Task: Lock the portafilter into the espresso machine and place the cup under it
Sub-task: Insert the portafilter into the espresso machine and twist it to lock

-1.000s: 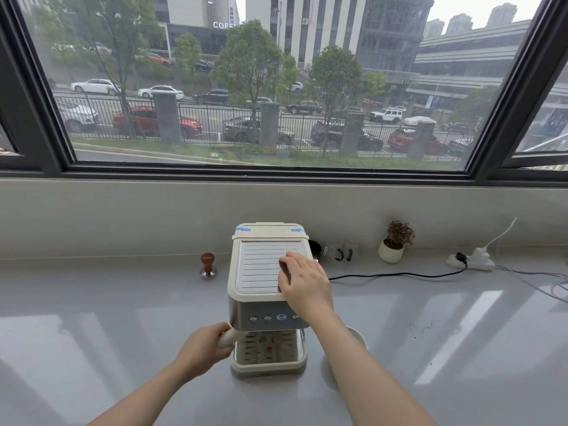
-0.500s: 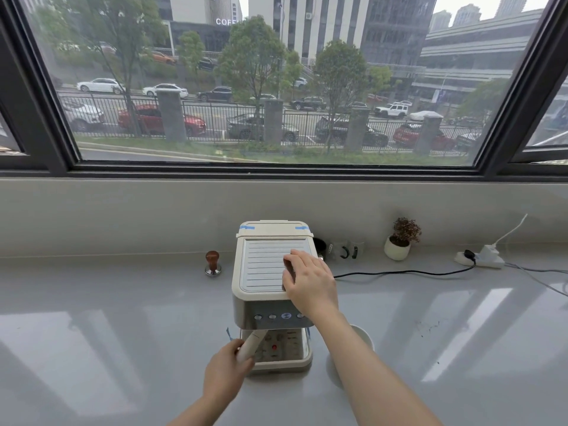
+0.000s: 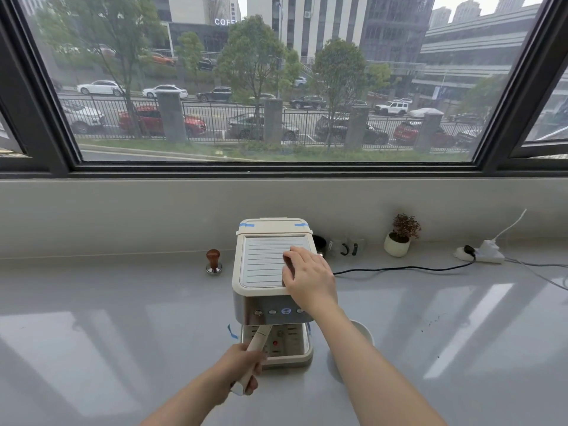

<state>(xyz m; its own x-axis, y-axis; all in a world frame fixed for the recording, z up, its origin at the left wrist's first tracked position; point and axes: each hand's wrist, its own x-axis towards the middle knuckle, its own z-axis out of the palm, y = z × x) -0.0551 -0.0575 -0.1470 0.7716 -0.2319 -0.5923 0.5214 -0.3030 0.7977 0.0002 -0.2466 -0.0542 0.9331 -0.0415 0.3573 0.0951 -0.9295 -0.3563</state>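
A cream espresso machine (image 3: 264,262) stands on the grey counter, facing me. My right hand (image 3: 307,276) lies flat on the right of its ribbed top. My left hand (image 3: 242,365) is closed around the cream handle of the portafilter (image 3: 259,338), which runs up under the machine's front panel; its head is hidden there. The handle points toward me, slightly left of centre. A white cup (image 3: 364,330) stands on the counter right of the drip tray, mostly hidden behind my right forearm.
A wood-topped tamper (image 3: 213,262) stands left of the machine. Behind it on the right are a dark cup, small glass items, a potted plant (image 3: 399,238) and a power strip (image 3: 481,254) with a black cable (image 3: 399,268) across the counter. The window wall rises behind.
My left hand has swung the portafilter handle from pointing left to pointing nearly straight at me. My right hand has stayed on the machine's top.
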